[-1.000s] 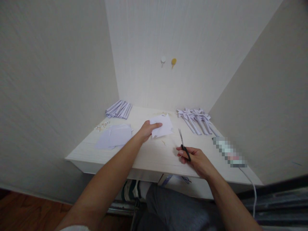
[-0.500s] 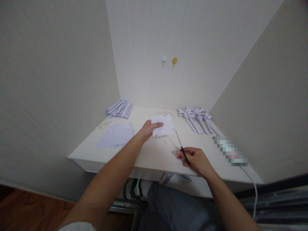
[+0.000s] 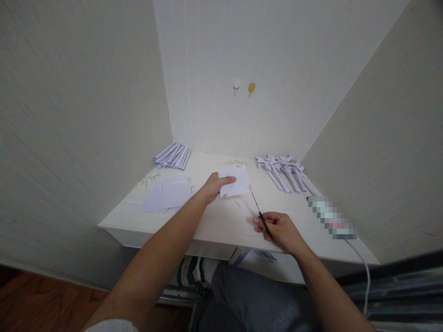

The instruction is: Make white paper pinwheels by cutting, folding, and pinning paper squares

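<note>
At centre, paper (image 3: pixel 239 186) is gripped by the left hand (image 3: pixel 212 188). Scissors (image 3: pixel 264 222), partly hidden, are held by the right hand (image 3: pixel 282 229).

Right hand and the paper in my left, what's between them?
In the head view, the scissors extend from the right hand toward the paper; whether their tips touch it is unclear.

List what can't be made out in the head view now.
All in the head view:
Left hand: most fingers hidden beneath the paper.
Scissors in the right hand: tips too fine to tell whether they touch the paper.
Small bits at left: too small to identify.
Object at right: obscured by pixelation.
</note>
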Available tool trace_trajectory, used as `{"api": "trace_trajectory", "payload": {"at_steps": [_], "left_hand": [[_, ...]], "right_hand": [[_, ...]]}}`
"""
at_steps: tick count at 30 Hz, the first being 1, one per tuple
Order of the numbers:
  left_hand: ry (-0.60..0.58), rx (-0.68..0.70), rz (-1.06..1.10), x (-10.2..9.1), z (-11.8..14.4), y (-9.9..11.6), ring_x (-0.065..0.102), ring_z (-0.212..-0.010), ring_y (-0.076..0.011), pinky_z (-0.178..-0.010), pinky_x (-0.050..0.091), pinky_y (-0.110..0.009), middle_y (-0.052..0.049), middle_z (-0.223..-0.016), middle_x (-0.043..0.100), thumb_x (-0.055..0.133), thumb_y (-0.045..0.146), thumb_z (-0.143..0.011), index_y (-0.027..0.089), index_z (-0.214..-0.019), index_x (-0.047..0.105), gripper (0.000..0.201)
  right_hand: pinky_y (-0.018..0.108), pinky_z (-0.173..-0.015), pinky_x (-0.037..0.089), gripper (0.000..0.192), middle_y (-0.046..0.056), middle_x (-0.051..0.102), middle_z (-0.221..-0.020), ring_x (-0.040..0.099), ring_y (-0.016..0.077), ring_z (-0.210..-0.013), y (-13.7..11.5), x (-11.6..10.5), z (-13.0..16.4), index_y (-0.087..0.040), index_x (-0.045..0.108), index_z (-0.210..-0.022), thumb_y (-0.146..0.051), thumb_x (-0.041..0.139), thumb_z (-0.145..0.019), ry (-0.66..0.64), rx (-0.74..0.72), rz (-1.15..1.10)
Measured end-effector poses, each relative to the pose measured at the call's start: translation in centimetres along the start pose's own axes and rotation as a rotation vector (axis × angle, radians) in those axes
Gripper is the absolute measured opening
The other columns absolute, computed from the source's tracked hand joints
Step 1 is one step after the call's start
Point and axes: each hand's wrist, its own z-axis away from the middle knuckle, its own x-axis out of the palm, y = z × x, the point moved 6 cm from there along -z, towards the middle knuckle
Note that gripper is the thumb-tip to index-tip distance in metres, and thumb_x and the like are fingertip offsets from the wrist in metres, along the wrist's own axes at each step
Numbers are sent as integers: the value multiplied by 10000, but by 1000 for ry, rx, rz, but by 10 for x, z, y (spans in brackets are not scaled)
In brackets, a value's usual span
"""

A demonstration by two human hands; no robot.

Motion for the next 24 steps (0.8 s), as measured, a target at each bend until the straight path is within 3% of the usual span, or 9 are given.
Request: {"api": "trace_trajectory", "payload": {"at_steps": [24], "left_hand": [[-13,-9,4,1,0,-1,763,-822,-262,-819,585,-367,-157,-939,817,934,243,-533,91,-895,780,422]], "right_hand": [[245,-420,301,483,17,663,-563,448,75,-397,0,0,0,-159,687,-627,-619,834,-646,-5,-20,39]]}}
